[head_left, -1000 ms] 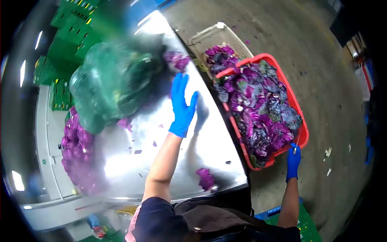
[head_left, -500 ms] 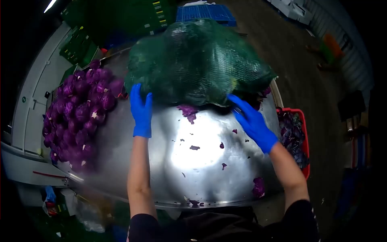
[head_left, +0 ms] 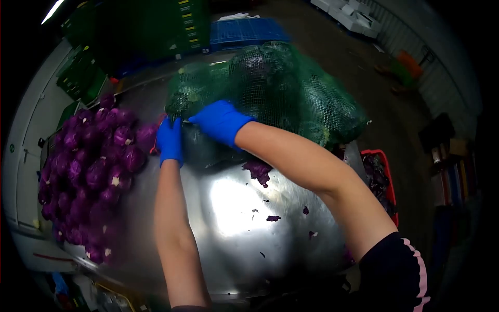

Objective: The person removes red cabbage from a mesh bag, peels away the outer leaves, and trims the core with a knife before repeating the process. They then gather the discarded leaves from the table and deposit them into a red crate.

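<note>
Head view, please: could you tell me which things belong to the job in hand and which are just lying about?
In hand: green net sack, gripped at its near end by the left hand and right hand; steel table under it.
Lying about: heap of red cabbages at left; loose purple leaf scraps; red crate of trimmings at right; blue crate and green crates behind.

Net sack [head_left: 291, 88] at table [head_left: 234, 208] back, cabbage pile [head_left: 88, 166] L, crate [head_left: 383, 154] off R edge.
</note>
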A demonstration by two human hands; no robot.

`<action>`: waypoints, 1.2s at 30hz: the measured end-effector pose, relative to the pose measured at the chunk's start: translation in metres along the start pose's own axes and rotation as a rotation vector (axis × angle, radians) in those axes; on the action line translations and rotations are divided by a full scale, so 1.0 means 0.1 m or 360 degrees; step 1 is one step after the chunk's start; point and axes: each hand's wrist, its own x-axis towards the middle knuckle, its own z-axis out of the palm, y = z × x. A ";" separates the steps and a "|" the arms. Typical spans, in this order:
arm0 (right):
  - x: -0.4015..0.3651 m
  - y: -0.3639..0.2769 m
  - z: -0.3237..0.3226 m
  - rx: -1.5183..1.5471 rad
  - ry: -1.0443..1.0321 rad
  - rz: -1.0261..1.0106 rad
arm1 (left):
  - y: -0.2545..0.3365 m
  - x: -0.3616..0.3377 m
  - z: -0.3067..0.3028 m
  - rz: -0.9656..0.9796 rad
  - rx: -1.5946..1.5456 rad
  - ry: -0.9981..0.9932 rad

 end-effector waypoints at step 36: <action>-2.46 1.25 -2.04 -0.0059 -0.0543 0.0920 | 0.97 -0.75 0.16 0.1067 -0.0133 -0.0865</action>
